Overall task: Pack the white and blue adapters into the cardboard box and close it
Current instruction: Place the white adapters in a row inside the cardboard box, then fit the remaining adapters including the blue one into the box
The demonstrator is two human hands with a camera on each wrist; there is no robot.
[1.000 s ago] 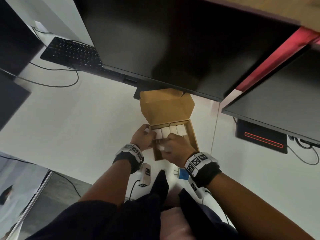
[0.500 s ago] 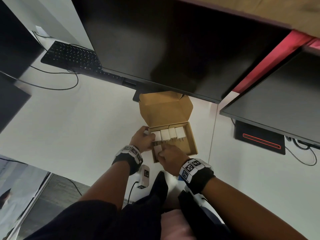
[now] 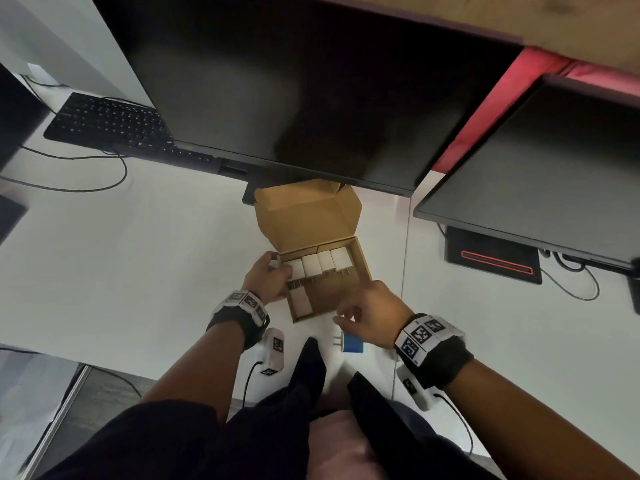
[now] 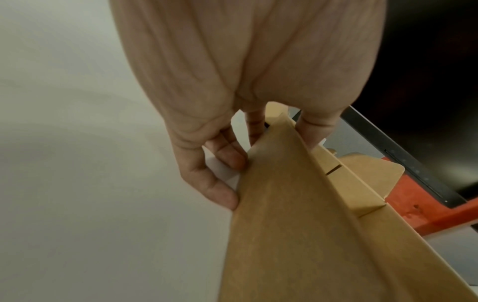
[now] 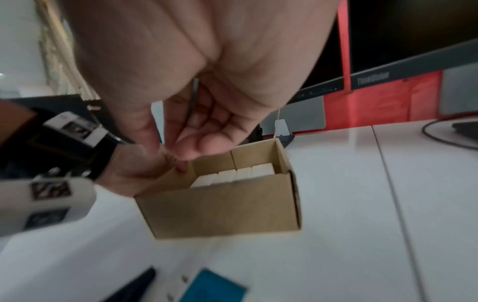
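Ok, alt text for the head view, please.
An open cardboard box on a white desk holds a row of four white adapters plus a fifth nearer the person. The left hand grips the box's left wall; the empty right hand hovers above a blue adapter on the desk.

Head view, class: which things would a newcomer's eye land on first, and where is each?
The open cardboard box sits mid-desk below the monitor, with a row of white adapters along its far wall. The left hand holds its left wall. The blue adapter lies outside, under the empty right hand.
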